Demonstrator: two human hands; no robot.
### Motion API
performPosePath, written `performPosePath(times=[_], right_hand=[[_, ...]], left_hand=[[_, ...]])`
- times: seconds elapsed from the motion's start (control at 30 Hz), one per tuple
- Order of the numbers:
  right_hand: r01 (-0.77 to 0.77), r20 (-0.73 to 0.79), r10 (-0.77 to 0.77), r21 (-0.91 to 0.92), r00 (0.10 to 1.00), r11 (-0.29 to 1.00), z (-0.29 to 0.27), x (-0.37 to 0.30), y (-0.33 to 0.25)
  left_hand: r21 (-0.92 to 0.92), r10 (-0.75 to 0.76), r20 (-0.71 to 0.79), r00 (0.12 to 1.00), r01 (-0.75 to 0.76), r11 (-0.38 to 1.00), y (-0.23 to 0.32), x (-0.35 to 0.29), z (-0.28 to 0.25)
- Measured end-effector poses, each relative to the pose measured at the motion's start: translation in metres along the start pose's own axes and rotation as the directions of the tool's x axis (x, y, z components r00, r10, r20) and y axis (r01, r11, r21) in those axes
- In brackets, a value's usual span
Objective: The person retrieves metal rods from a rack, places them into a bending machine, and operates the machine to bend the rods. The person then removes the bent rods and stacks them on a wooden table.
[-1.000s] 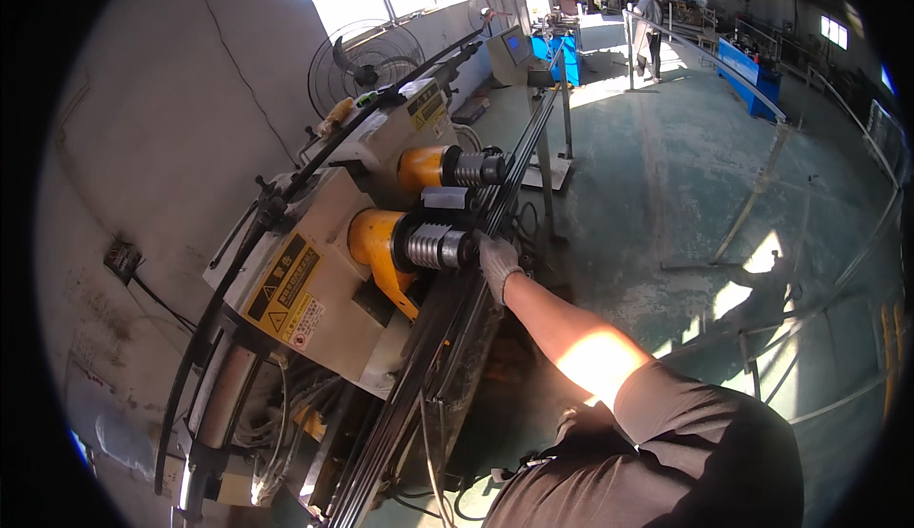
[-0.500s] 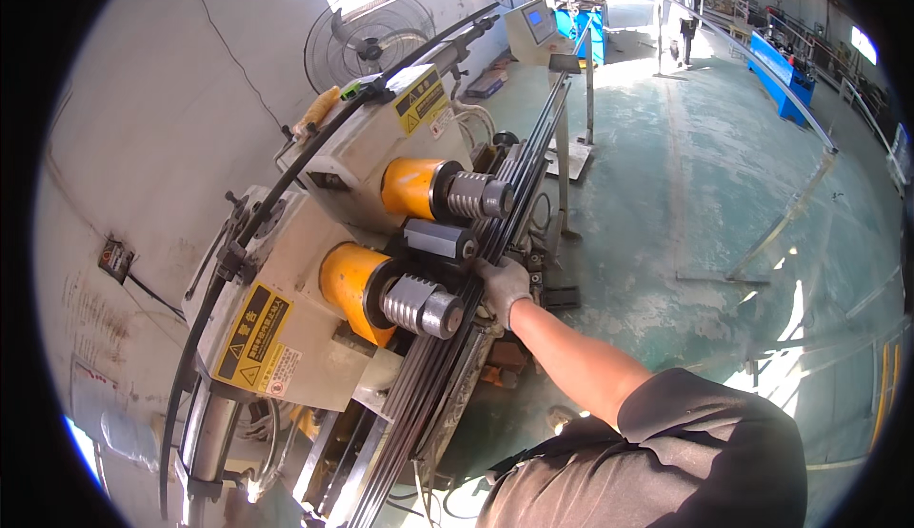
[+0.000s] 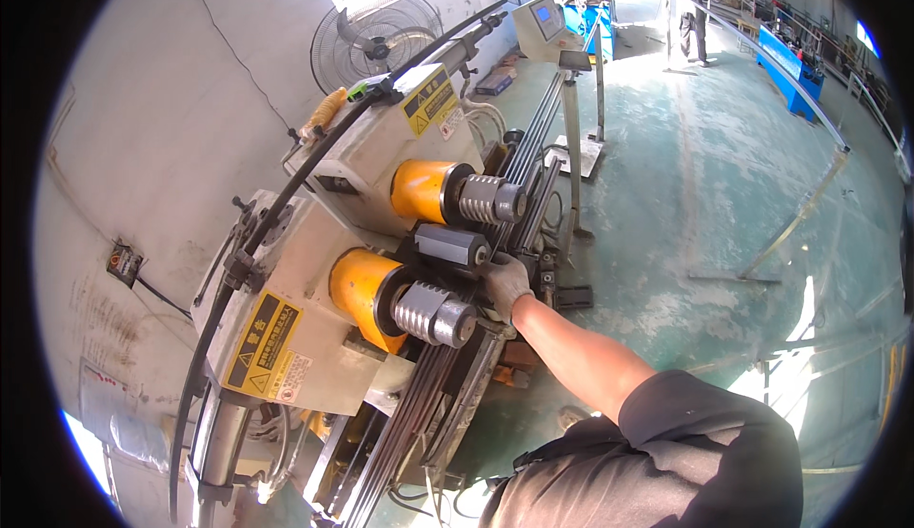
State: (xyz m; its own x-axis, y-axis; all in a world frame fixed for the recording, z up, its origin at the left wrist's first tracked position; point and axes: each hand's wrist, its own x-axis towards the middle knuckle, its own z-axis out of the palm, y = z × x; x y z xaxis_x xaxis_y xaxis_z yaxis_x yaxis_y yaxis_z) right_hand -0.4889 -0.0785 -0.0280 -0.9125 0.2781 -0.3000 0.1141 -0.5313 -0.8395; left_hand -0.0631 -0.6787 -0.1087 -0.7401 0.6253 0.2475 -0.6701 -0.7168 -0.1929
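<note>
My right hand point(image 3: 506, 285), in a pale work glove, reaches in from the lower right to the machine's front side. Its fingers curl in at the bundle of long metal bars point(image 3: 407, 425), beside the dark hexagonal block point(image 3: 452, 245); the fingertips are partly hidden there. The bars run lengthwise beneath two ribbed grey rollers, a nearer roller point(image 3: 433, 314) and a farther roller point(image 3: 491, 199). Behind each roller sits an orange collar, the nearer collar point(image 3: 357, 290) and the farther collar point(image 3: 419, 190). My left hand is outside the picture.
The beige machine housing point(image 3: 314, 242) bears yellow-and-black warning labels. A black rail point(image 3: 286, 199) runs along it. Farther off stand a large fan point(image 3: 376, 45), a control panel point(image 3: 541, 23) and a blue machine point(image 3: 788, 76). A person point(image 3: 687, 14) walks in the background.
The bars have shifted left, in under the rollers, baring more of the frame on the right. My right hand has curled in closer to the hexagonal block. The whole view has moved slightly.
</note>
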Motion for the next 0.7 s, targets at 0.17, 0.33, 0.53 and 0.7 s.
performPosePath(times=[0.17, 0.33, 0.53, 0.7], right_hand=[[0.077, -0.048, -0.075, 0.049, 0.996, 0.996, 0.006, -0.002, 0.009], [0.018, -0.068, -0.015, 0.044, 0.998, 0.999, 0.004, 0.019, 0.014], [-0.142, -0.141, 0.148, 0.050, 0.979, 0.989, 0.003, 0.056, 0.014], [-0.054, -0.190, 0.041, -0.065, 0.981, 0.996, 0.002, 0.047, 0.027]], left_hand=[[0.568, 0.869, -0.153, 0.471, -0.678, 0.468, -0.015, 0.040, -0.019], [0.756, 0.887, 0.420, 0.190, 0.468, -0.458, 0.005, 0.067, -0.044], [-0.246, 0.651, 0.521, 0.552, 0.828, -0.504, 0.032, 0.024, -0.059], [-0.676, 0.446, 0.537, 0.716, 0.682, -0.280, 0.044, -0.027, -0.053]])
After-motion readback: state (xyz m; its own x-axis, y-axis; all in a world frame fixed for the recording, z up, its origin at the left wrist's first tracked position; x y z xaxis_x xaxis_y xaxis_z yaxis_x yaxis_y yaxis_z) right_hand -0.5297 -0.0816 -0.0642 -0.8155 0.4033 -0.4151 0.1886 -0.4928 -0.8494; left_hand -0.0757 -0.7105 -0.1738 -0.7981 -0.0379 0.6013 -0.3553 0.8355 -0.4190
